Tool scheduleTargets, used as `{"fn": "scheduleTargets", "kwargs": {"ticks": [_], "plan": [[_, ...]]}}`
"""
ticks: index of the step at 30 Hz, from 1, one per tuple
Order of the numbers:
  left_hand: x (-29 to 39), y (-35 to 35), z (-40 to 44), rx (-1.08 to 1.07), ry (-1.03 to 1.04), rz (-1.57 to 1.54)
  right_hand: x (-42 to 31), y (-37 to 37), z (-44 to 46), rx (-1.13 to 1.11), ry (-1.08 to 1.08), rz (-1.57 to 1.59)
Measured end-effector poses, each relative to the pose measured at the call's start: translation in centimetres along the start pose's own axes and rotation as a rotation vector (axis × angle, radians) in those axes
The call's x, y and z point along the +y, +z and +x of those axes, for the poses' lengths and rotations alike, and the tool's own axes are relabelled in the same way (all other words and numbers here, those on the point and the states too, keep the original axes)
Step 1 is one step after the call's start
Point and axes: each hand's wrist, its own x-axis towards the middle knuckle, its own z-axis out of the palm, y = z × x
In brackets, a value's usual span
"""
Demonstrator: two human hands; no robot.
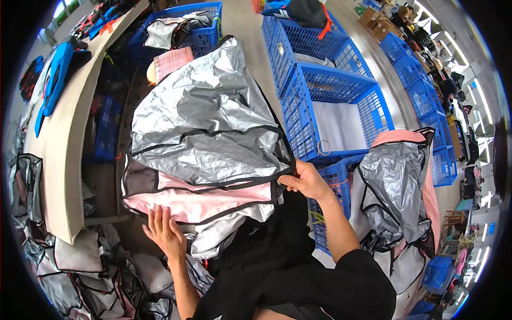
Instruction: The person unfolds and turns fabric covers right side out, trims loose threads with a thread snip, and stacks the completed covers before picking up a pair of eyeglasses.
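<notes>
A large silver-lined piece with pink panels and black edging (213,106) lies spread out in front of me. My right hand (306,181) pinches its black-bound edge at the lower right corner, thumb on top. My left hand (166,232) rests with fingers spread on the pink strip at the lower left. Dark mesh (141,177) shows at the left end of the strip. White and silver fabric hangs below the strip, near my lap. What supports the piece is hidden under it.
Blue crates (336,114) stand at the right, with another silver and pink piece (394,181) beside them. A pale table (66,144) runs along the left. More pieces (96,277) are heaped at the lower left. A blue crate (184,12) holding fabric is at the top.
</notes>
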Motion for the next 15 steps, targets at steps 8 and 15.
{"fn": "scheduleTargets", "kwargs": {"ticks": [8,15], "plan": [[16.2,-1.3,9.7,-0.201,0.392,-0.502,1.3,0.0,-0.5,-0.017,-0.002,-0.214],[18.4,2.6,8.2,-0.155,0.557,-0.448,5.7,-4.0,-4.2,0.381,0.048,-0.093]]}}
